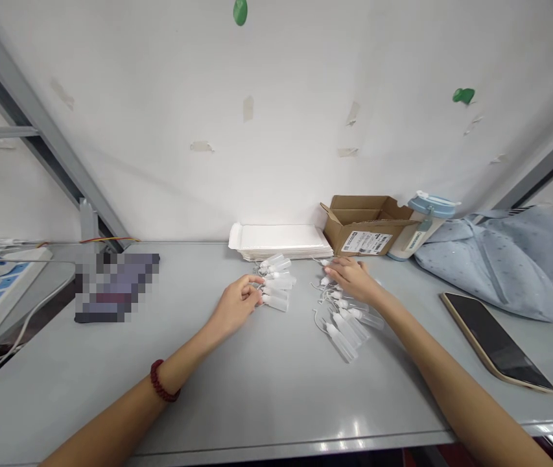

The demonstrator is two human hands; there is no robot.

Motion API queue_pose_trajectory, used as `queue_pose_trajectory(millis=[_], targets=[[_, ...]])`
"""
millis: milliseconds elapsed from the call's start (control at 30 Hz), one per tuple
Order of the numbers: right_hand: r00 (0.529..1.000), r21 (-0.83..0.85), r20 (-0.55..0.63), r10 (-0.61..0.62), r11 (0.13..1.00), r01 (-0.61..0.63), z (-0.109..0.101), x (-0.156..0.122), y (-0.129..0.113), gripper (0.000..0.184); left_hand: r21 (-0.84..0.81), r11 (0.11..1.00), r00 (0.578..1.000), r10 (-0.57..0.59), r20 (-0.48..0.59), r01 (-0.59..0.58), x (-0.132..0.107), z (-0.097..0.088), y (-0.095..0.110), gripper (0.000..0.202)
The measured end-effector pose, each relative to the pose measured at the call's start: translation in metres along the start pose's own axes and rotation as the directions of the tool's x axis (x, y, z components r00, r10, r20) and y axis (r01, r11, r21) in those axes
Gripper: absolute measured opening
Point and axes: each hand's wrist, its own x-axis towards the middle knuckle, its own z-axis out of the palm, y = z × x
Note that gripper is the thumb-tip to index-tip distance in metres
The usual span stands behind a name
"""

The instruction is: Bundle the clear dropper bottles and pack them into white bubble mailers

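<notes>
Small translucent dropper bottles with white caps and thin white cord-like ends lie on the grey table in two groups. My left hand (238,302) is at the left group, thumb and index finger pinched at the capped end of one dropper bottle (276,293). Its other fingers are curled in. Over the far end of the right group, my right hand (354,279) has its bent fingers around the capped end of a dropper bottle, whose body is mostly hidden beneath the hand. Nearer to me, more dropper bottles (341,342) of this group lie at a slant.
Behind the bottles lie a stack of white flat cartons (283,239) and an open cardboard box (371,227). A blue-lidded cup (422,227), a pale blue bag (487,266) and a phone (497,340) are at right. Leftward are a blurred dark item (123,285) and a power strip (6,292).
</notes>
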Motion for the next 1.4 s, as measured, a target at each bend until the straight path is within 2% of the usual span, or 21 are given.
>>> queue_pose_trajectory(millis=[200, 267, 367, 533, 700, 1000, 1233, 1400], targets=[[0.992, 0.021, -0.121, -0.041, 0.999, 0.044, -0.006, -0.004, -0.007, 0.034, -0.033, 0.999, 1.0, 0.008, -0.015, -0.008, -0.001, 0.0, -0.001, 0.026], [0.978, 0.069, -0.186, -0.094, 0.992, 0.109, -0.011, -0.008, -0.015, 0.031, -0.042, 0.999, 0.999, 0.021, -0.024, -0.022, -0.003, 0.001, 0.0, 0.026], [0.939, 0.247, -0.292, -0.18, 0.935, 0.255, -0.02, -0.016, -0.036, 0.023, -0.054, 0.997, 0.998, 0.055, -0.017, -0.056, -0.006, 0.002, 0.004, 0.026], [0.976, 0.493, -0.169, -0.139, 0.846, 0.206, -0.032, -0.032, -0.076, 0.018, -0.08, 0.992, 0.995, 0.101, 0.022, -0.099, -0.013, 0.003, 0.014, 0.028], [0.988, 0.637, -0.036, -0.147, 0.758, 0.136, -0.036, -0.041, -0.096, 0.02, -0.082, 0.992, 0.993, 0.103, 0.058, -0.098, -0.017, 0.005, 0.018, 0.032], [0.99, 0.742, 0.074, -0.116, 0.67, 0.023, -0.037, -0.045, -0.101, 0.019, -0.019, 0.994, 0.993, 0.109, 0.053, -0.108, -0.019, 0.006, 0.019, 0.028], [0.993, 0.727, 0.003, -0.12, 0.682, 0.08, -0.031, -0.045, -0.1, 0.021, 0.04, 0.991, 0.991, 0.122, 0.058, -0.125, -0.023, 0.008, 0.02, 0.024], [0.996, 0.734, 0.047, -0.082, 0.679, 0.021, -0.033, -0.045, -0.101, 0.023, 0.065, 0.991, 0.99, 0.114, 0.082, -0.119, -0.022, 0.009, 0.017, 0.022]])
